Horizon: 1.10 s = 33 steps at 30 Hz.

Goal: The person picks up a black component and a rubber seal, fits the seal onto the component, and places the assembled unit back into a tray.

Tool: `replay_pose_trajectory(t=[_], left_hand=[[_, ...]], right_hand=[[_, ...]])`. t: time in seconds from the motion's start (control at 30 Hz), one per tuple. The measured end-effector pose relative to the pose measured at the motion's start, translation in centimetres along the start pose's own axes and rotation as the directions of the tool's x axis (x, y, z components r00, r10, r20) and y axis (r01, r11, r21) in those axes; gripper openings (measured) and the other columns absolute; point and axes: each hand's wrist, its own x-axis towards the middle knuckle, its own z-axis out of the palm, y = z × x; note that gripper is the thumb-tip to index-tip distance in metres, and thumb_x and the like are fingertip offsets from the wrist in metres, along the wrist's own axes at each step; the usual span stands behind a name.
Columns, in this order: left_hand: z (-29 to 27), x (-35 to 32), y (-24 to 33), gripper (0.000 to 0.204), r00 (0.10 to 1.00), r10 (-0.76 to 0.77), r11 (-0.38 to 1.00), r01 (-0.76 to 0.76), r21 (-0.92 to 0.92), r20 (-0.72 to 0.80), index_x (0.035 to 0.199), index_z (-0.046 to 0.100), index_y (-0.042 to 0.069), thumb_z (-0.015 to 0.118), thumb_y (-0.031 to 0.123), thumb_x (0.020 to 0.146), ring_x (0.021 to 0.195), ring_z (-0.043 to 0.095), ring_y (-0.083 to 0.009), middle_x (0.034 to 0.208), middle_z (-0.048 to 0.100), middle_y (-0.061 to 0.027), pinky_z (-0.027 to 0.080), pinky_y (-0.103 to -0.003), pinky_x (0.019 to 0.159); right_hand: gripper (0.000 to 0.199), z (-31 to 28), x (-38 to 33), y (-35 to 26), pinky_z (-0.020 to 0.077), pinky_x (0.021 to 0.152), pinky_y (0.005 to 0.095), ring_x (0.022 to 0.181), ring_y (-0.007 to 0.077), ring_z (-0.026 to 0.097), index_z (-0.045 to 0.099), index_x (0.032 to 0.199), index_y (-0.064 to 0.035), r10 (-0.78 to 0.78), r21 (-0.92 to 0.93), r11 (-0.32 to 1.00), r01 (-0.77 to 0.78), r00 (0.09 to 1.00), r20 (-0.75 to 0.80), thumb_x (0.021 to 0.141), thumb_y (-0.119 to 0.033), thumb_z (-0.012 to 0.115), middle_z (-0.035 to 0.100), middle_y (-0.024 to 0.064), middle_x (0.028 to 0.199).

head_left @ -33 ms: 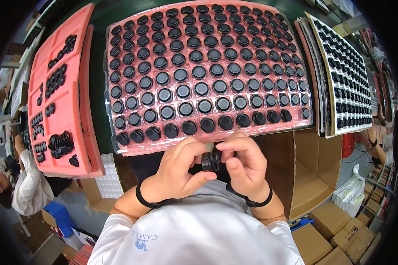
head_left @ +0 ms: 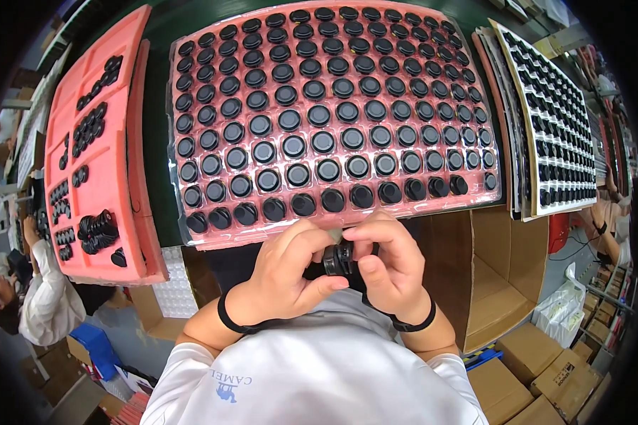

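Close to my body, just below the front edge of the tray, I hold a small black round part with a stepped, ridged rim. My left hand curls around its left side, thumb below. My right hand grips it from the right, fingertips bent over the top. A small pale piece shows between my fingertips; its kind is unclear. Beyond my hands lies a clear plastic tray over pink backing, with rows of black round parts. The nearest row sits tilted.
At left stands a pink foam tray with clusters of black rings and parts. To the right is a stack with a white tray of black parts on top. An open cardboard box is beside my right arm. Other people work at both sides.
My right hand has shifted very slightly left around the black part. Everything else stays in place.
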Motion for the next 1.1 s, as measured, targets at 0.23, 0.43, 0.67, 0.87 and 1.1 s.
replay_pose_trajectory(t=[0.23, 0.43, 0.67, 0.87, 1.1], left_hand=[[-0.1, 0.2, 0.5, 0.047, 0.989, 0.15, 0.982, -0.148, 0.121, -0.011, 0.099, 0.055, 0.001, 0.071, 0.04, 0.077, 0.061, 0.052, -0.0232, 0.078, 0.052, -0.0097, 0.042, -0.032, 0.051], [0.0, 0.1, 0.5, 0.049, 0.994, 0.111, 0.982, -0.11, 0.153, -0.001, 0.098, 0.055, 0.001, 0.072, 0.04, 0.075, 0.06, 0.051, -0.0245, 0.077, 0.051, -0.0098, 0.042, -0.032, 0.051], [-0.1, 0.1, 0.7, 0.05, 0.995, 0.094, 0.981, -0.091, 0.171, -0.009, 0.098, 0.056, 0.001, 0.072, 0.041, 0.074, 0.061, 0.051, -0.0244, 0.077, 0.051, -0.0099, 0.042, -0.032, 0.051], [-0.1, 0.0, 0.6, 0.05, 0.992, 0.124, 0.983, -0.121, 0.14, -0.012, 0.098, 0.056, 0.001, 0.073, 0.042, 0.074, 0.06, 0.051, -0.0238, 0.078, 0.051, -0.0097, 0.042, -0.033, 0.051], [-0.2, 0.0, 0.7, 0.051, 0.993, 0.117, 0.982, -0.117, 0.147, 0.003, 0.098, 0.056, 0.001, 0.073, 0.042, 0.074, 0.06, 0.051, -0.0235, 0.078, 0.051, -0.0095, 0.042, -0.032, 0.05]], right_hand=[[0.031, 1.2, -0.5, -0.2, 0.0376, 0.066, 0.0232, 0.073, 0.011, 0.047, 0.049, 0.108, 0.0017, 0.186, 0.262, 0.946, -0.189, 0.982, 0.036, 0.095, -0.026, 0.05, 0.051, 0.006, 0.089], [0.028, 1.6, -0.6, -0.5, 0.0386, 0.065, 0.0227, 0.069, 0.0095, 0.046, 0.046, 0.106, 0.0013, 0.188, 0.272, 0.943, -0.192, 0.981, 0.04, 0.096, -0.025, 0.048, 0.051, 0.0058, 0.09], [0.026, 1.1, -0.9, 0.0, 0.0383, 0.065, 0.023, 0.067, 0.0102, 0.045, 0.046, 0.104, 0.0003, 0.168, 0.31, 0.936, -0.166, 0.986, 0.022, 0.096, -0.025, 0.047, 0.05, 0.0065, 0.089], [0.027, 0.8, -0.9, 0.2, 0.0378, 0.067, 0.0231, 0.069, 0.0106, 0.045, 0.046, 0.105, -0.0006, 0.035, -0.022, 0.999, -0.033, 0.994, 0.101, 0.095, -0.025, 0.049, 0.05, 0.0067, 0.09], [0.022, 1.6, -0.8, -0.4, 0.036, 0.063, 0.0241, 0.072, 0.0091, 0.042, 0.046, 0.106, -0.002, 0.18, 0.31, 0.933, -0.183, 0.983, 0.04, 0.094, -0.021, 0.049, 0.05, 0.0063, 0.088]])
